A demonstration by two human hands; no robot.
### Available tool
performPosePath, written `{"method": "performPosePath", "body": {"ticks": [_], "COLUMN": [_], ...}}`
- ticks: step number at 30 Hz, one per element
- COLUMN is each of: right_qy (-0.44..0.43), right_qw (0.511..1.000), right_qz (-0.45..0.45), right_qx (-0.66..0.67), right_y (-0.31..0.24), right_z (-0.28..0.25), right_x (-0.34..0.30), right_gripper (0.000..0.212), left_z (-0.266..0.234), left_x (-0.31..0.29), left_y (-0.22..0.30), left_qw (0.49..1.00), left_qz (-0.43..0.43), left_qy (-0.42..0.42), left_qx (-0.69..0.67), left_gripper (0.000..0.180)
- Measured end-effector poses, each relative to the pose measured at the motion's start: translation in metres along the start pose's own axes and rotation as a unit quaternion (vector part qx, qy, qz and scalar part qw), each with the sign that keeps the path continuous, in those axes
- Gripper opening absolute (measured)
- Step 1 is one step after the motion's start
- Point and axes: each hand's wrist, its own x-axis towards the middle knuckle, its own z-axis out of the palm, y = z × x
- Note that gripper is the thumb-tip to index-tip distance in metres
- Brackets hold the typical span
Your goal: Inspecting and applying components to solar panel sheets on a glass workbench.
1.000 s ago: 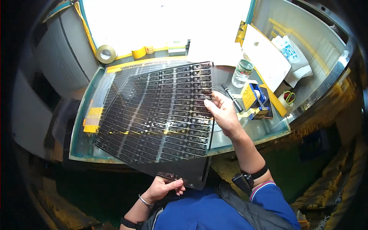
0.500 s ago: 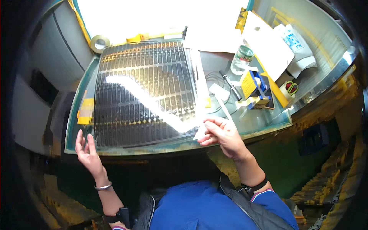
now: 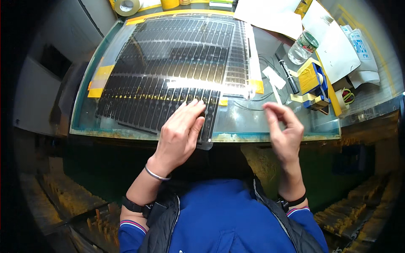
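A dark, glossy film sheet (image 3: 168, 55) printed with rows of narrow strip shapes lies askew on the glass-topped table. One lower corner reaches past the table's front edge. My left hand (image 3: 179, 130) rests on its near right part, fingers stretched out and held together. A similar patterned sheet (image 3: 237, 71) shows beneath it along the right side. Off to the right, my right hand (image 3: 285, 133) hovers over the glass, bent thumb and forefinger close to each other. Motion blurs its fingertips, near the lower end of a white stick with a flat head (image 3: 274, 78).
A black marker (image 3: 288, 76), a lidded glass jar (image 3: 303, 47) and a blue-and-yellow tape dispenser (image 3: 314, 84) stand or lie at right, with scissors (image 3: 347, 97) beyond. A thin cable (image 3: 249, 107) runs over the glass. A tape roll (image 3: 127, 6) sits back left.
My left hand has come from beside the sheet's left edge onto its near right part. My right hand has left the sheet's corner and moved right. The top sheet now lies turned, uncovering another below.
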Motion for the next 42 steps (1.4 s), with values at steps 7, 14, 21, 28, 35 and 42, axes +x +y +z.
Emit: {"method": "performPosePath", "body": {"ticks": [7, 14, 21, 28, 35, 42], "right_qy": [-0.043, -0.151, -0.185, -0.187, -0.193, -0.182], "right_qw": [0.947, 0.949, 0.903, 0.969, 0.956, 0.948], "right_qz": [0.013, 0.063, 0.240, -0.038, -0.205, -0.260], "right_qx": [-0.318, -0.271, 0.303, 0.155, 0.087, -0.001], "right_y": [0.025, -0.002, -0.008, 0.007, -0.006, -0.009], "right_z": [-0.012, -0.033, -0.036, -0.006, 0.012, 0.017], "right_x": [0.045, 0.042, 0.001, -0.018, -0.010, -0.015], "right_gripper": [0.030, 0.027, 0.029, 0.032, 0.021, 0.024], "left_z": [-0.014, 0.001, 0.014, 0.006, 0.006, 0.008], "left_x": [-0.023, -0.035, -0.024, -0.021, -0.023, -0.025], "left_y": [-0.003, 0.002, 0.011, 0.002, 0.006, 0.003], "left_qw": [0.981, 0.992, 0.991, 0.986, 0.990, 0.990], "left_qz": [0.171, 0.114, 0.122, 0.150, 0.125, 0.128], "left_qy": [0.092, -0.003, -0.027, -0.063, -0.045, -0.048], "left_qx": [-0.015, 0.046, 0.039, 0.023, 0.046, 0.044], "left_gripper": [0.019, 0.036, 0.037, 0.035, 0.032, 0.032]}}
